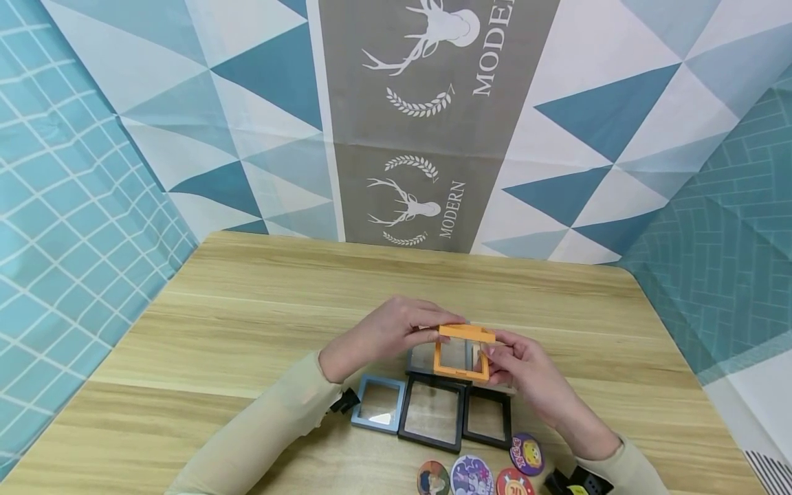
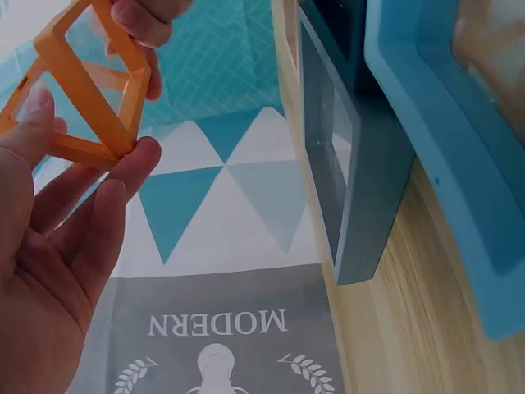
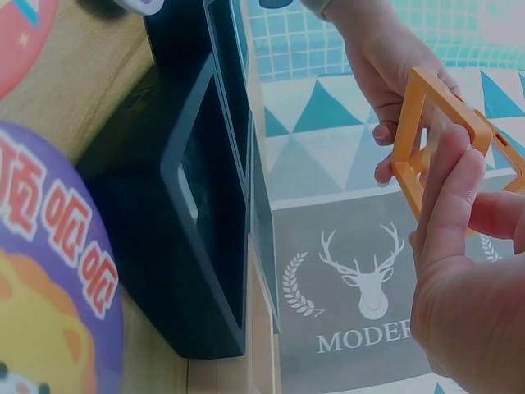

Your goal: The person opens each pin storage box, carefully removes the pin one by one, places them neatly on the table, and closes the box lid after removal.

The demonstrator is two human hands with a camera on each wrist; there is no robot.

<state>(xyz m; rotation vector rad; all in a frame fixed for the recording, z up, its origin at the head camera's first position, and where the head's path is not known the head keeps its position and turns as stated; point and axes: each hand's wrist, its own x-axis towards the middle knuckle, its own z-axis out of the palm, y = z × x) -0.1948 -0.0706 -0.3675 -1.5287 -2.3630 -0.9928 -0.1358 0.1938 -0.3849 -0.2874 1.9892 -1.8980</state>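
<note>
Both hands hold an orange hinged display frame (image 1: 465,332) above the table, its two square halves swung apart at an angle. My left hand (image 1: 402,326) grips the upper left of it, thumb and fingers on the orange rim. On the opposite side, my right hand (image 1: 526,361) pinches the frame's right edge. In the left wrist view, the left thumb and fingertips sit on the lower edges of the orange frame (image 2: 82,94). The right wrist view has the right fingers (image 3: 447,176) lying along the near half of it.
Below the hands are a light blue frame (image 1: 357,405), a larger black frame (image 1: 430,443), a small black frame (image 1: 506,416) and a grey frame (image 1: 421,373). Nearer lie several round badges, among them a purple one (image 1: 526,454) and a red one (image 1: 515,482). A patterned cloth (image 1: 272,137) hangs behind the table.
</note>
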